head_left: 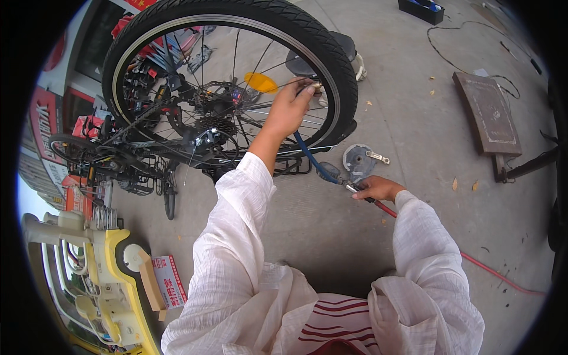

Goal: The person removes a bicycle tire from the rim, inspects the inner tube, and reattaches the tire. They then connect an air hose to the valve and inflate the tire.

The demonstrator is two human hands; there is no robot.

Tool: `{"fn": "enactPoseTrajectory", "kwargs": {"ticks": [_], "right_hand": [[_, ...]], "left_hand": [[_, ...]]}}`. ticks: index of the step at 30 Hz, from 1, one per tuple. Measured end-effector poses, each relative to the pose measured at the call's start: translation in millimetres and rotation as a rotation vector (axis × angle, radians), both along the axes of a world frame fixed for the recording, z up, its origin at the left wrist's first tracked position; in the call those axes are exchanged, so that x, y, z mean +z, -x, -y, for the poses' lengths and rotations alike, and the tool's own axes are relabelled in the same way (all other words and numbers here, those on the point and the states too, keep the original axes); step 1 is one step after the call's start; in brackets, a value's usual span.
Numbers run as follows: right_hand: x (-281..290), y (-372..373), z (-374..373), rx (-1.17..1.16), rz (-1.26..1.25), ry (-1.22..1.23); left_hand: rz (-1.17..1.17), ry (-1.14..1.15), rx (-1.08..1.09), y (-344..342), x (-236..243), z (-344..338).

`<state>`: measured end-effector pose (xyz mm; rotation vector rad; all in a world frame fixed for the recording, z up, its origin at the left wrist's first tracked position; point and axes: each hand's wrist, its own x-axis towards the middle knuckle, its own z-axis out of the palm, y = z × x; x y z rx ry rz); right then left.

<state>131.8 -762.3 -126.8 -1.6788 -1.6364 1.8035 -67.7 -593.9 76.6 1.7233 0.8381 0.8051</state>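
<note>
The black-tyred, silver-rimmed bicycle wheel stands raised off the grey concrete ground, its spokes fanning round the dark gear cluster. My left hand reaches between the spokes near the rim, fingers pinched together on something small there (I cannot tell what). The blue air hose runs slantwise from that hand down and rightward to my right hand, whose fingers are clamped round the metal fitting, where a red hose trails away.
</note>
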Motion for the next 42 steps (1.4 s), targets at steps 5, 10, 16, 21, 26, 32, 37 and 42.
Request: {"fn": "enactPoseTrajectory", "kwargs": {"ticks": [5, 10, 16, 21, 26, 32, 37, 42], "right_hand": [[6, 3, 0, 0.013, 0.009, -0.013], [-2, 2, 0, 0.013, -0.006, -0.023], [0, -1, 1, 0.017, -0.008, -0.018], [-7, 1, -4, 0.043, 0.016, -0.003], [18, 5, 0, 0.029, 0.007, 0.047], [2, 6, 0, 0.015, -0.019, 0.064], [2, 7, 0, 0.013, -0.037, 0.11], [-1, 5, 2, 0.008, -0.034, 0.046]], "left_hand": [[0.014, -0.009, 0.014, 2, -2, -1], [0.013, -0.015, 0.024, 2, -2, 0], [-0.013, -0.022, 0.003, -2, -3, 1], [0.01, 0.024, 0.009, 1, -3, -1], [-0.025, -0.047, 0.022, 4, -4, -2], [-0.018, -0.088, 0.007, 5, -8, -3], [-0.038, -0.118, 0.001, 6, -8, -4], [-0.054, -0.185, 0.015, 5, -10, -4]]}}
